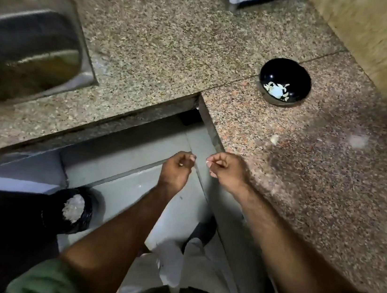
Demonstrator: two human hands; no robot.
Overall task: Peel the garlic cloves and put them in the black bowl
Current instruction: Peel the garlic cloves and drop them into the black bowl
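Granite counter (305, 185) carries the black bowl (284, 85), well beyond my fingertips, with several peeled cloves (276, 91) inside: task partly done. Left hand (176, 168) is curled; can't tell what it holds. Right hand (226, 171) pinches a small white bit (209, 163), clove or skin unclear. One pale scrap (274, 139) lies between fingers and bowl.

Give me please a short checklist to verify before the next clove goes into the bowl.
1. Round black bowl upright on the speckled granite counter: ok.
2. Bowl has room; few pale garlic pieces inside: ok.
3. Right hand pinches a small white piece: ok.
4. That piece fully peeled: cannot tell.
5. Left hand holds anything: cannot tell.
6. Hands above the black-lined bin for skins: not ok, it stands further left.
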